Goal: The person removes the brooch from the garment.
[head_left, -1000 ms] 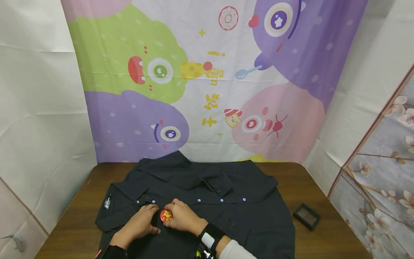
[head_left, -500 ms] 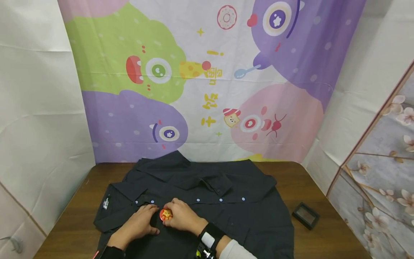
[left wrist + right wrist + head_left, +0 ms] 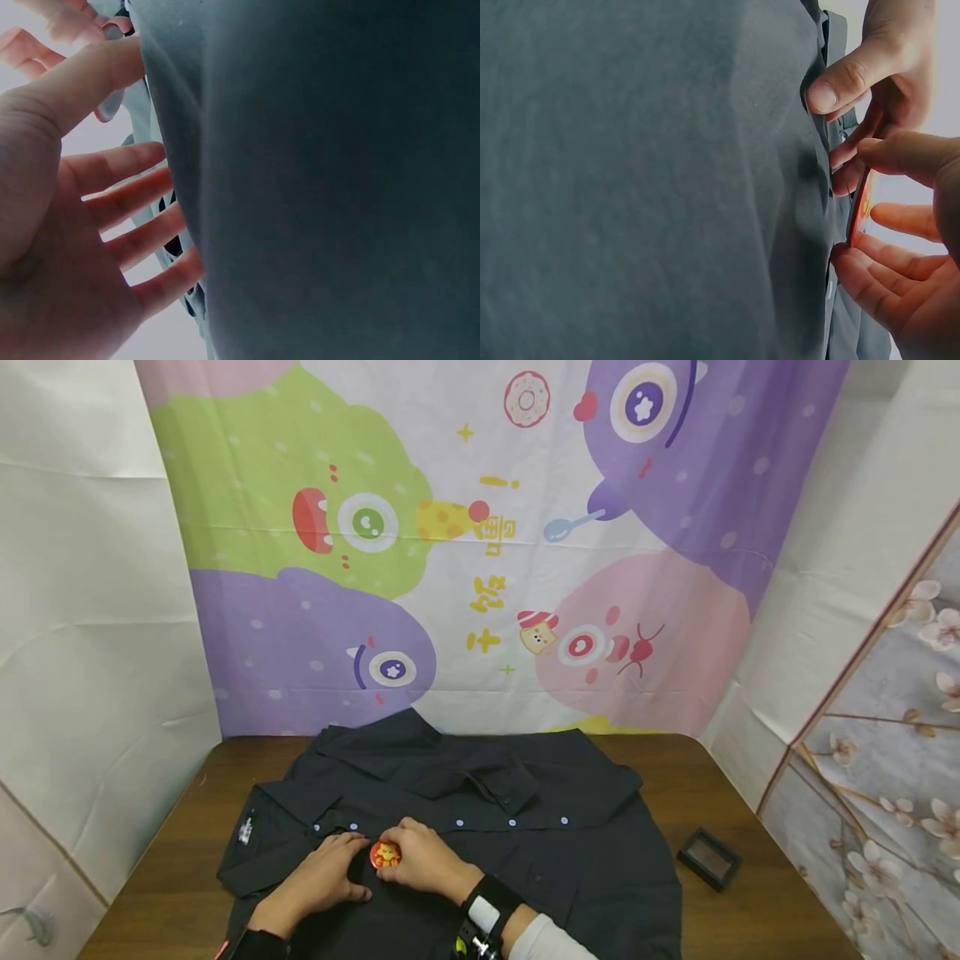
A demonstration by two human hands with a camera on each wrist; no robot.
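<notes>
A black shirt (image 3: 487,877) with white buttons lies spread out, collar area toward the back. My right hand (image 3: 427,857) pinches a round red pin badge (image 3: 385,855) with a yellow figure, between thumb and fingers. From the right wrist, the badge (image 3: 859,208) appears nearly edge-on, tilted close against the dark cloth. Its back is hidden there. To its left, my left hand (image 3: 321,875) rests on the shirt, fingers spread and nearly straight in the left wrist view, fingertips touching the fabric (image 3: 174,142). Whether the badge is attached to the cloth cannot be told.
A small black box with a window (image 3: 708,859) lies on the brown wooden table (image 3: 172,860), right of the shirt. Behind the table hangs a cartoon-printed cloth (image 3: 480,543). White sheets (image 3: 82,568) flank the sides.
The head view has shifted very slightly. Both hands keep nearly the same pose; the right hand stays on the badge and the left hand on the shirt.
</notes>
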